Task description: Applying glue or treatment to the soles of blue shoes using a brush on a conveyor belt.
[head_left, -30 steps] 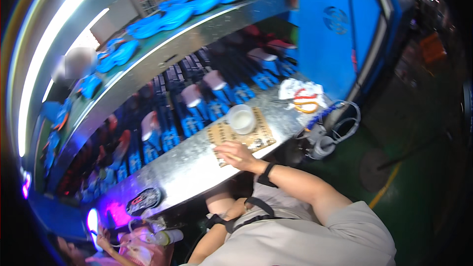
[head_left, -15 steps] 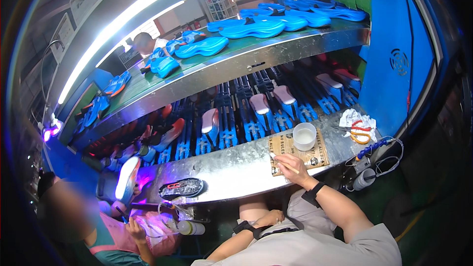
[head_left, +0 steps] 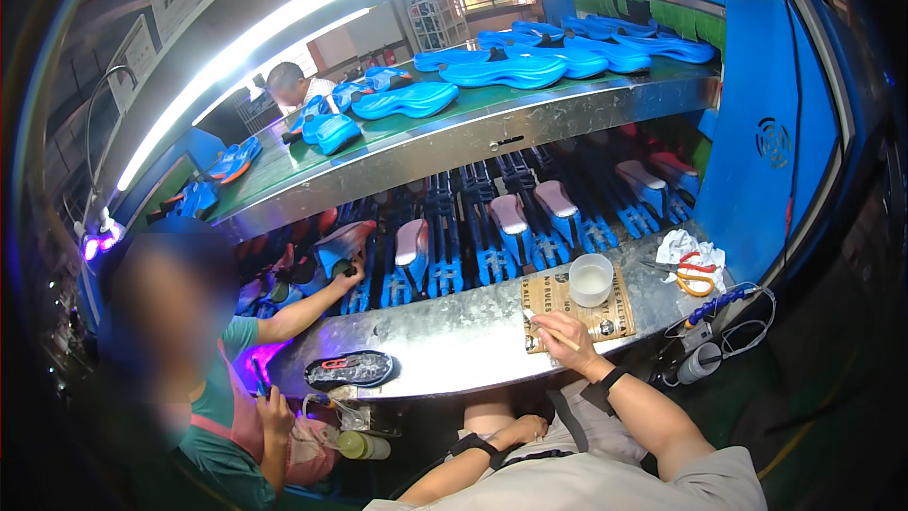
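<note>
Translucent cup (head_left: 592, 300) of cloudy whitish liquid (head_left: 591, 277), brown cardboard (head_left: 546, 297) beneath it on the counter (head_left: 449, 333), slim tan brush (head_left: 567, 340) with white tip, pinched in the grip of the right hand (head_left: 575, 352) by the cardboard's left edge, left hand (head_left: 523, 429) off the counter, its grip unclear

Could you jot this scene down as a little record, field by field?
Right hand: holds a thin brush
Left hand: rests on the lap
Cup: pale, standing on brown cardboard
Scissors: orange-handled, beside crumpled white cloth
Upper shelf: blue soles
Co-worker: at the left, one hand at a shoe
</note>
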Demonstrator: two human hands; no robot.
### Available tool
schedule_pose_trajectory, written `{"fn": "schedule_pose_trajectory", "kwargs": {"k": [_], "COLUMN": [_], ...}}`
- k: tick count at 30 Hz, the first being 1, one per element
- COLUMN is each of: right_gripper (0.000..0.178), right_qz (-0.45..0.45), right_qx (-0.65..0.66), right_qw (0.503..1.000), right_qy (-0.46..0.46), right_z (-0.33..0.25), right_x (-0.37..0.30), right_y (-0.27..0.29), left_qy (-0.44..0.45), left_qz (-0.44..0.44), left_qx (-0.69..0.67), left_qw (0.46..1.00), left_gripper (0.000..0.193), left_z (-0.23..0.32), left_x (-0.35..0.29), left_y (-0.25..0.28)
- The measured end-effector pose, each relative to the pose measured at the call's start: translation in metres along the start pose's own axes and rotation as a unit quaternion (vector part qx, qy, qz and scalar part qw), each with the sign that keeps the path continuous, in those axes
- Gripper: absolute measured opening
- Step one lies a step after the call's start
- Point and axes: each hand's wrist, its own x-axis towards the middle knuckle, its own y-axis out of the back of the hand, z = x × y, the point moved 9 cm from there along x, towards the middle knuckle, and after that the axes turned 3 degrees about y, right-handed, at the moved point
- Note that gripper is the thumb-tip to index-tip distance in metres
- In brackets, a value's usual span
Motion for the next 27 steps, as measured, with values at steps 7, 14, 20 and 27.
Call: {"fn": "schedule_pose_trajectory", "kwargs": {"k": [7, 14, 20, 27], "right_gripper": [0.021, 0.021, 0.022, 0.023], "right_qz": [0.000, -0.012, -0.016, -0.015], "right_qx": [-0.007, -0.014, 0.005, 0.008], "right_qw": [1.000, 1.000, 1.000, 1.000], "right_qy": [0.010, 0.012, 0.003, -0.014], "right_z": [-0.002, 0.000, 0.000, 0.002], "right_x": [0.000, 0.000, 0.001, 0.000], "right_y": [0.000, -0.003, -0.003, -0.003], "left_qy": [-0.011, 0.047, 0.076, 0.087], "left_qz": [-0.018, 0.034, 0.099, 0.014], "left_qx": [-0.006, -0.113, -0.159, -0.190], "left_qw": [1.000, 0.992, 0.979, 0.978], "left_gripper": [0.023, 0.026, 0.023, 0.046], "left_z": [0.005, -0.009, -0.009, -0.007], "left_x": [0.003, 0.000, -0.003, -0.008], "left_y": [0.002, 0.003, 0.005, -0.003]}}
